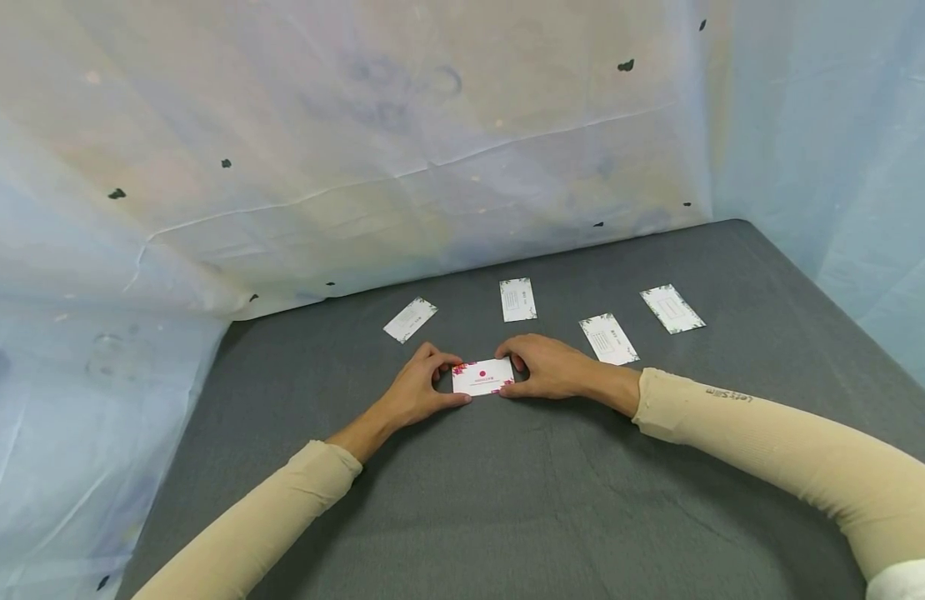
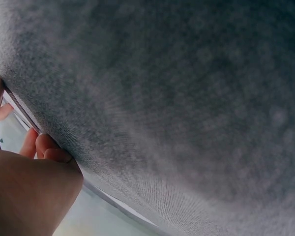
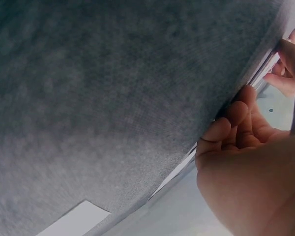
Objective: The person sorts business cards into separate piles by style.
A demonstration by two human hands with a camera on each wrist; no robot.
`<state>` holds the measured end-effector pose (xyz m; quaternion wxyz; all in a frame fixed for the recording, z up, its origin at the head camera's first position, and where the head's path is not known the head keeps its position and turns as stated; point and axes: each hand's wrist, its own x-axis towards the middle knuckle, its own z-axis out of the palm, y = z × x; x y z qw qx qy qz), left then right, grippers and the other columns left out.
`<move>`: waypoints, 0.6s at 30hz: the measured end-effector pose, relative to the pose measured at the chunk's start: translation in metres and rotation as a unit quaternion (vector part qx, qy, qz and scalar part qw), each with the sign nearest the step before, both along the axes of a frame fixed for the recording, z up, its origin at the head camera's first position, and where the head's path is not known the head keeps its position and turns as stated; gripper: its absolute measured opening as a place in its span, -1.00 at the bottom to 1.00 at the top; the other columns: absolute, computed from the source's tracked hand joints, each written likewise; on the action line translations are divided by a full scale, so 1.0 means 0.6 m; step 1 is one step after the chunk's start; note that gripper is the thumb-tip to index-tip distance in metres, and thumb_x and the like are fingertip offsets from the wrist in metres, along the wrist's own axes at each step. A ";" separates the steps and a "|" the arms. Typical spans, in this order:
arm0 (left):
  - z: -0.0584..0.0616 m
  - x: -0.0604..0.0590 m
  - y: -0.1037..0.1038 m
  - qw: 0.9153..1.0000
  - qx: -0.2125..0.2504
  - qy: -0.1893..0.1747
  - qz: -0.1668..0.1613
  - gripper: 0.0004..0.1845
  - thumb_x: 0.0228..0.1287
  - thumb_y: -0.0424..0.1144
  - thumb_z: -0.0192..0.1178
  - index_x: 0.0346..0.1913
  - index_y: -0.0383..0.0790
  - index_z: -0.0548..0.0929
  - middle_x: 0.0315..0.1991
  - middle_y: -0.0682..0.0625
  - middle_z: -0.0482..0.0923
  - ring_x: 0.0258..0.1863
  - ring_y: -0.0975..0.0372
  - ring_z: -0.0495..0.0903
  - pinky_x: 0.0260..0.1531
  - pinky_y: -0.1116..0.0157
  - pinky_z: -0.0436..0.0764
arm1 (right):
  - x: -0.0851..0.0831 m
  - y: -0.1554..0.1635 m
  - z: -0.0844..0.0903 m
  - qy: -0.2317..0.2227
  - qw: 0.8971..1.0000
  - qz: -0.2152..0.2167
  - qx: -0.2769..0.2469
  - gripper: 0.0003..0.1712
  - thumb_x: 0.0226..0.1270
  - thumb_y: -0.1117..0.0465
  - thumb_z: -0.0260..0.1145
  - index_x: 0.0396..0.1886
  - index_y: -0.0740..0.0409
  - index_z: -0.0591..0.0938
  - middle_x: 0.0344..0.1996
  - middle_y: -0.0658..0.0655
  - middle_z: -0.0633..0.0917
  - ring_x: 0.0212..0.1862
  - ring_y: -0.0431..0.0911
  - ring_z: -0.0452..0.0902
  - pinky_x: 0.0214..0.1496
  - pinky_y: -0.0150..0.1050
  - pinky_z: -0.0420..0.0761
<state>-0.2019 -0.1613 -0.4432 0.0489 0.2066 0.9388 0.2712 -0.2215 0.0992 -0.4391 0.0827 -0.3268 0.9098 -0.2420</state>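
A small white card [image 1: 483,377] with pink flowers at its corners is held flat on the grey worktop [image 1: 507,500], about midway between the left and right edges and nearer the far edge than the near one; its left end is pinched by the left hand [image 1: 417,390], thumb at the near edge and fingers [image 1: 440,357] curled over the far edge; its right end is pinched in the same way by the right hand [image 1: 548,367]; the fingers of both hands are thus clamped on the card. Four further cards are laid in a loose row nearer the far edge: one [image 1: 410,320] towards the left, one [image 1: 518,300] beyond the held card, one [image 1: 608,339] just beside the right wrist, and one [image 1: 672,308] furthest right. Pale sheeting [image 1: 357,150] is hung behind the far edge.
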 end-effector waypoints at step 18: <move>-0.001 0.001 0.000 1.000 0.004 0.000 -0.001 -0.42 0.04 -0.03 0.54 0.14 -0.12 0.64 -0.15 -0.01 0.37 -0.23 0.24 0.34 -0.18 0.31 0.34 | 0.001 0.001 0.000 -0.004 1.000 -0.001 -0.005 -0.38 0.22 -0.17 0.43 0.18 0.03 0.58 -0.31 -0.06 0.51 -0.29 -0.20 0.37 -0.20 -0.26 0.36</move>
